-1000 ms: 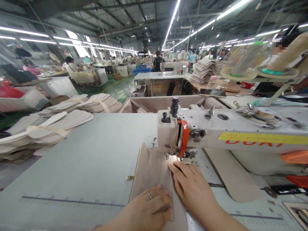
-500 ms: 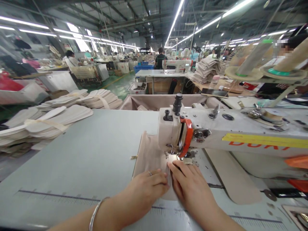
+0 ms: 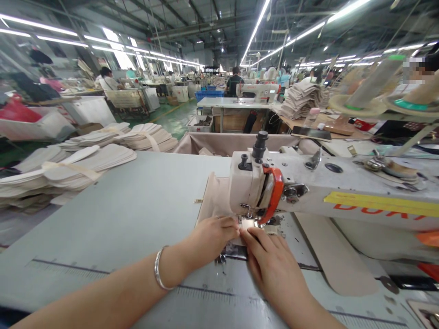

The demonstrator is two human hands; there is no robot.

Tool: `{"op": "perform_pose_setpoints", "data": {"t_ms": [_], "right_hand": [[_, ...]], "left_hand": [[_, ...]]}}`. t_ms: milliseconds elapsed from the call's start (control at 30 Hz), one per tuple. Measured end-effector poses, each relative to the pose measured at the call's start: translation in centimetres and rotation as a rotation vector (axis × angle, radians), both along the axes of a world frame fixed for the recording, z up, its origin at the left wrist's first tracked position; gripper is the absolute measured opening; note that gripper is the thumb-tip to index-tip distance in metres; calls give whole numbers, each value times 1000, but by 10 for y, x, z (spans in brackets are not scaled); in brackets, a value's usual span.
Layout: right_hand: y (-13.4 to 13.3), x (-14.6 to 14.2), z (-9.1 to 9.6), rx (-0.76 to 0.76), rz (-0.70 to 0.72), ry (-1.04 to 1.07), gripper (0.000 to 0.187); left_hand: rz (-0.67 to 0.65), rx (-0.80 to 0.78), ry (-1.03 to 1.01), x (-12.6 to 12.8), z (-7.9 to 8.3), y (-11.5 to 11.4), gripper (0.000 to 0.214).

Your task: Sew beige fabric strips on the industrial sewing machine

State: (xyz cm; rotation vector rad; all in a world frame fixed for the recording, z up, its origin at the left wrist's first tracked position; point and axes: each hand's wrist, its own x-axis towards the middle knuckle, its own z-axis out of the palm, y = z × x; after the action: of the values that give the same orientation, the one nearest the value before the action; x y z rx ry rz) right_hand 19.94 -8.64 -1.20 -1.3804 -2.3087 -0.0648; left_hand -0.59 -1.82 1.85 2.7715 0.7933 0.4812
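Observation:
A beige fabric piece (image 3: 213, 201) lies on the sewing table, running under the head of a sewing machine (image 3: 242, 178). A small brass-coloured zipper pull (image 3: 198, 201) sticks out from its left edge. My left hand (image 3: 214, 237), with a silver bangle on the wrist, pinches the near end of the fabric just left of the presser foot. Close beside it, my right hand (image 3: 270, 256) has its fingers pressed together on the fabric's near edge, in front of the needle area. The fingertips of both hands almost meet. What lies beneath them is partly hidden.
Bundled stacks of beige panels (image 3: 78, 171) stand left of the table. A long beige panel (image 3: 338, 260) lies under the machine arm. Behind the table is a fabric-lined bin (image 3: 212, 140). Thread cones (image 3: 373, 84) stand at right. A printed ruler (image 3: 206, 291) runs along the near side.
The fabric has moved farther under the machine, uncovering dark metal at its near end. My left hand has gone forward with it. My right hand stays near the same spot.

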Motion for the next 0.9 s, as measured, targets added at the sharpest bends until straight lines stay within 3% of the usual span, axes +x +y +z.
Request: {"op": "perform_pose_setpoints", "data": {"t_ms": [333,900], "right_hand": [[5,-3,-2,-14,-16,9,43],[5,-12,-2,49,-72,88,47]], "left_hand": [[121,-5,-70,5,-10,22,26],[231,71,-151,8,-15,23,34]]}}
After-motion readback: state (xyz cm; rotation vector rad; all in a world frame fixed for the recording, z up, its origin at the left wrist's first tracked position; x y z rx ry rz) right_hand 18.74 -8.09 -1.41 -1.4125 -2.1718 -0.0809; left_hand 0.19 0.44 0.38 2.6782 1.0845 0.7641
